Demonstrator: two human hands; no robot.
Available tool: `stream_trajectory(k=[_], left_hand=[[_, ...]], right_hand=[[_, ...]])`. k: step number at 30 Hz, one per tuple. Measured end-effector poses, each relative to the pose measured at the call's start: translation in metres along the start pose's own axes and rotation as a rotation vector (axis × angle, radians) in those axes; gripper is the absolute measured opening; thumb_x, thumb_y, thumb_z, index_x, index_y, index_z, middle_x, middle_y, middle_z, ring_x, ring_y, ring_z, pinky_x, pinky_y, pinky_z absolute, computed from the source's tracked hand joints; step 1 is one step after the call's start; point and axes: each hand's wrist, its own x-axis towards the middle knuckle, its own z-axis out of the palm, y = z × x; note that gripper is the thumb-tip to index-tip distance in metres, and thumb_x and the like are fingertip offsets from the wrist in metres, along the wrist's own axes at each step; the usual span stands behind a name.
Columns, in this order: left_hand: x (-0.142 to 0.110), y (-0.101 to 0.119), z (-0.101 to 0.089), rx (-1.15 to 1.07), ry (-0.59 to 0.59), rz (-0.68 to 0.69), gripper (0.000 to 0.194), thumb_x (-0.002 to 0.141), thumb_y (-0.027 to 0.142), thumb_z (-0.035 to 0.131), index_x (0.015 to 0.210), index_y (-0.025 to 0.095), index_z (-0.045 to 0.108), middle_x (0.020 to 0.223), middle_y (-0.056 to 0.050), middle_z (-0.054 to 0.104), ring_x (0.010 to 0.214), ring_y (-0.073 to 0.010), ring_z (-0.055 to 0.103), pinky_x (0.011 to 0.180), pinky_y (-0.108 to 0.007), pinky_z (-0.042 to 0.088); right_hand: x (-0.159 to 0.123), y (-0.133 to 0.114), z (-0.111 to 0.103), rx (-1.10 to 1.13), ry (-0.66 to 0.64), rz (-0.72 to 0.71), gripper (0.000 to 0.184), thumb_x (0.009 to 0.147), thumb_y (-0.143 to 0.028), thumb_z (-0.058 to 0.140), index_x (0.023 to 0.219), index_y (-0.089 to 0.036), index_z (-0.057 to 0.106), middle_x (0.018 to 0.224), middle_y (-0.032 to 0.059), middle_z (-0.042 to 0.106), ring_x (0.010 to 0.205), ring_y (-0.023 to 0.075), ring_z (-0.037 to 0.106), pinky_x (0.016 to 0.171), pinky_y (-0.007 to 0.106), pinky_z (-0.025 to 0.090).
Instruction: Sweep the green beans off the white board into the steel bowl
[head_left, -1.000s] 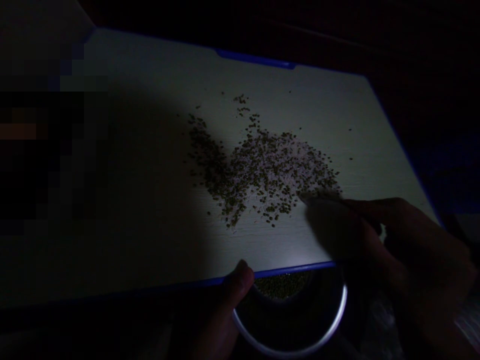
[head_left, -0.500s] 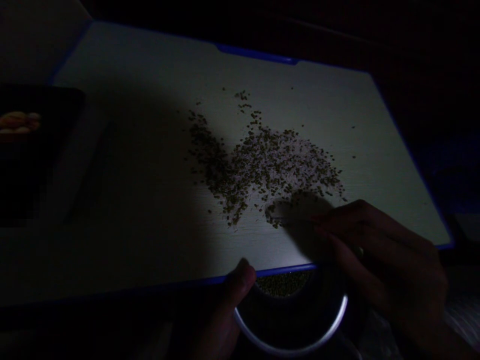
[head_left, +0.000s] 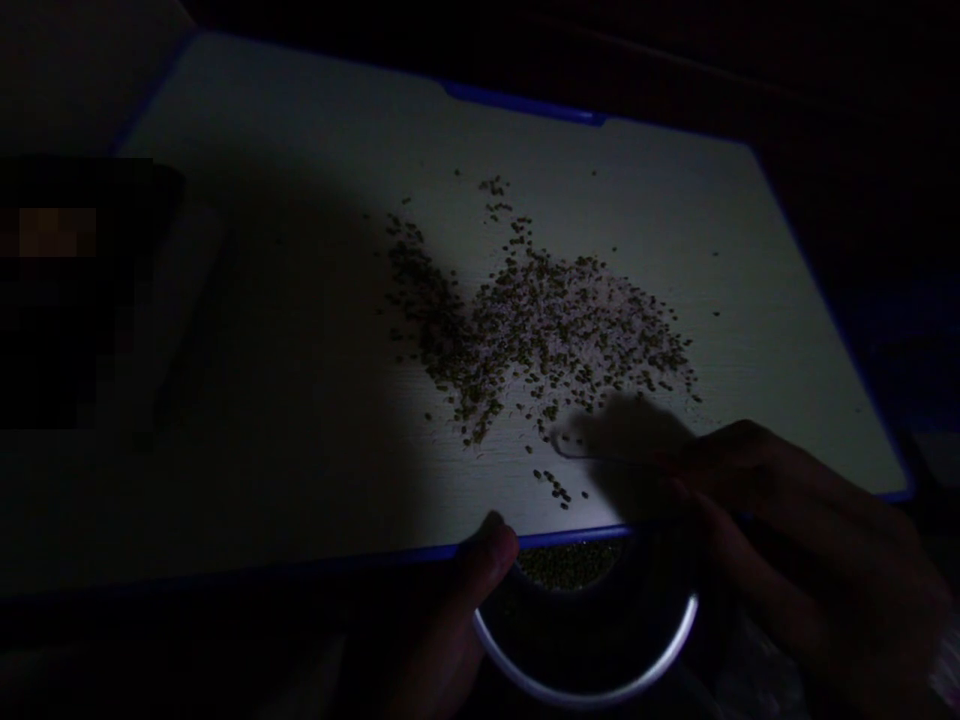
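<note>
Small greenish-brown beans [head_left: 555, 330], mixed with paler grains, lie spread over a pale board with a blue rim [head_left: 780, 330]. My right hand [head_left: 810, 540] pinches a thin tool [head_left: 600, 459] with a curved tip, which points left at the near side of the beans. The dim light hides what the tool is. A few beans lie apart by the board's front edge. My left hand [head_left: 457, 610] grips a metal pot [head_left: 585, 695] under that edge, its thumb up by the blue rim and its other fingers hidden. More beans show inside the pot.
A dark box-like object [head_left: 82, 320], partly pixelated, stands on the board's left. Deep shadow covers the board's left half. A blue handle strip [head_left: 525, 103] runs along the far edge. Dark surroundings at the right are hard to make out.
My right hand has moved slightly right and nearer to me with the tool. Several beans now lie apart from the pile, closer to the front edge. My left hand still grips the pot.
</note>
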Motion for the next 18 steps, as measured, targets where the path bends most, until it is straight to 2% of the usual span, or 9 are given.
stream_trajectory(k=[4, 7, 10, 13, 15, 18], left_hand=[[-0.001, -0.001, 0.01, -0.006, 0.027, -0.007, 0.072, 0.101, 0.042, 0.091, 0.169, 0.031, 0.068, 0.163, -0.013, 0.078, 0.17, -0.0436, 0.052, 0.145, -0.065, 0.034], [0.0, 0.0, 0.015, 0.003, 0.036, -0.02, 0.073, 0.102, 0.044, 0.09, 0.17, 0.029, 0.067, 0.163, -0.014, 0.077, 0.168, -0.0439, 0.054, 0.146, -0.066, 0.031], [0.0, -0.001, 0.017, 0.015, 0.062, -0.035, 0.073, 0.099, 0.045, 0.093, 0.167, 0.028, 0.07, 0.16, -0.014, 0.08, 0.167, -0.0446, 0.056, 0.146, -0.066, 0.03], [-0.001, -0.004, 0.02, -0.034, 0.082, -0.031, 0.069, 0.099, 0.044, 0.093, 0.163, 0.027, 0.073, 0.159, -0.015, 0.081, 0.169, -0.0461, 0.053, 0.145, -0.069, 0.03], [-0.001, -0.007, 0.022, -0.064, 0.108, -0.024, 0.064, 0.098, 0.04, 0.093, 0.158, 0.027, 0.076, 0.16, -0.013, 0.081, 0.171, -0.0446, 0.05, 0.146, -0.066, 0.031], [-0.001, -0.007, 0.022, -0.077, 0.16, -0.007, 0.063, 0.097, 0.034, 0.094, 0.157, 0.029, 0.077, 0.16, -0.01, 0.081, 0.173, -0.0406, 0.049, 0.146, -0.06, 0.034]], right_hand=[[-0.008, 0.002, -0.003, 0.01, -0.037, -0.05, 0.028, 0.1, -0.003, 0.073, 0.119, -0.021, 0.084, 0.098, 0.0034, 0.084, 0.082, 0.0142, 0.083, 0.066, 0.02, 0.066], [-0.014, 0.001, -0.003, 0.007, -0.062, -0.089, 0.033, 0.101, -0.002, 0.071, 0.126, -0.018, 0.082, 0.106, 0.0051, 0.083, 0.088, 0.0141, 0.082, 0.071, 0.021, 0.068], [-0.018, 0.002, -0.003, 0.03, -0.074, -0.149, 0.035, 0.101, -0.002, 0.069, 0.129, -0.018, 0.081, 0.108, 0.006, 0.083, 0.096, 0.0174, 0.083, 0.082, 0.025, 0.072], [-0.023, 0.005, -0.003, 0.056, -0.126, -0.155, 0.031, 0.104, -0.01, 0.071, 0.13, -0.022, 0.084, 0.108, 0.0067, 0.083, 0.102, 0.0223, 0.084, 0.09, 0.034, 0.075], [-0.028, 0.006, -0.002, 0.052, -0.128, -0.155, 0.027, 0.106, -0.014, 0.071, 0.127, -0.024, 0.085, 0.11, 0.0077, 0.082, 0.104, 0.0243, 0.084, 0.091, 0.037, 0.076], [-0.034, 0.008, -0.001, 0.043, -0.094, -0.138, 0.031, 0.104, -0.01, 0.07, 0.125, -0.025, 0.086, 0.11, 0.0075, 0.083, 0.102, 0.0245, 0.085, 0.087, 0.037, 0.076]])
